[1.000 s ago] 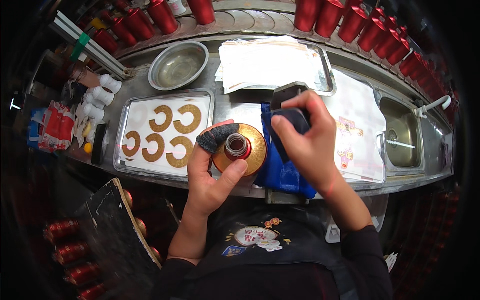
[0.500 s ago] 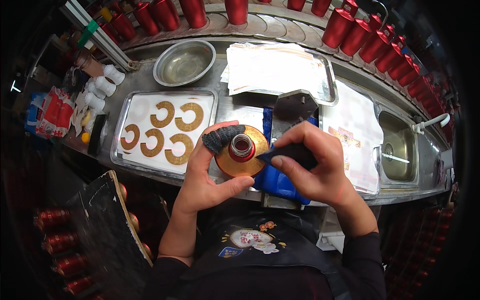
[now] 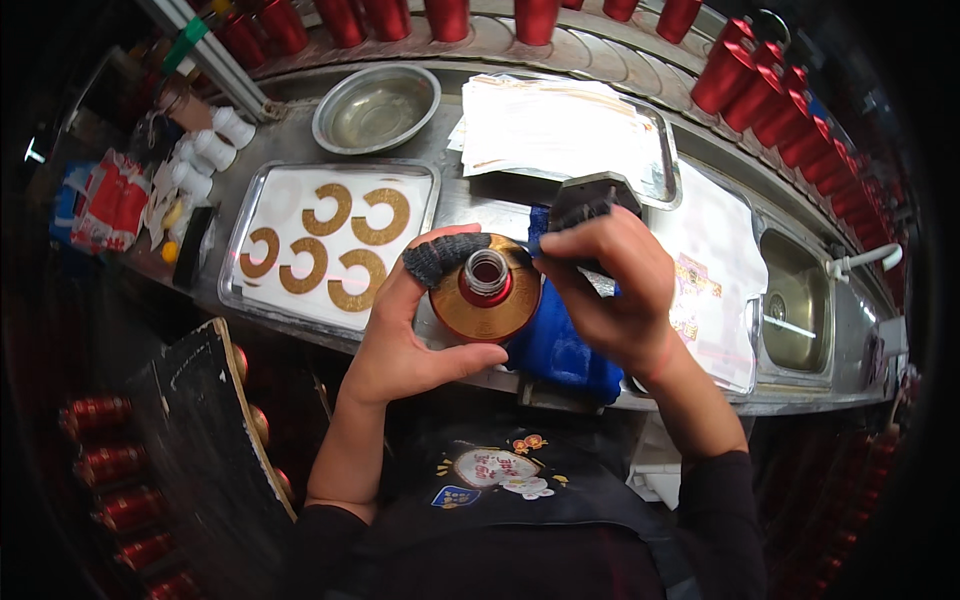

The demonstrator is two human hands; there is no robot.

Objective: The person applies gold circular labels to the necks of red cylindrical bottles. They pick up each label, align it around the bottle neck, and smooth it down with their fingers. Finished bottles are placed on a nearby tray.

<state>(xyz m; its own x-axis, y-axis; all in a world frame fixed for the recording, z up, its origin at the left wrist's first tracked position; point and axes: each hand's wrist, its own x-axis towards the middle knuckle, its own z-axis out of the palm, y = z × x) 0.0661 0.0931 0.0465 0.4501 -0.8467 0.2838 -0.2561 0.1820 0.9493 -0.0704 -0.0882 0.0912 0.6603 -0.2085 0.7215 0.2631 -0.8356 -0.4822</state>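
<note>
My left hand (image 3: 405, 335) is closed around a red bottle (image 3: 486, 285), its open threaded neck facing up. A flat gold ring-shaped label (image 3: 480, 318) lies on the bottle's shoulder around the neck. A dark knitted cover (image 3: 445, 257) sleeves one finger of that hand. At the upper right edge of the shoulder, my right hand (image 3: 625, 290) is closed with its fingertips at the label. It grips a dark flat scraper, now mostly hidden by the fingers. Below the bottle and right hand sits a blue padded holder (image 3: 568, 350).
To the left, a metal tray (image 3: 232, 262) carries several gold C-shaped labels (image 3: 380, 216). Behind it stands a steel bowl (image 3: 375, 112). Stacked white sheets (image 3: 550, 130) lie at the back, more sheets (image 3: 715, 340) at right beside a sink (image 3: 795, 305). Red bottles (image 3: 725, 78) line a conveyor (image 3: 600, 55).
My right hand has moved up along the bottle's edge, and the scraper's blue tip has gone out of sight. My left hand still holds the bottle. The whole view has shifted slightly.
</note>
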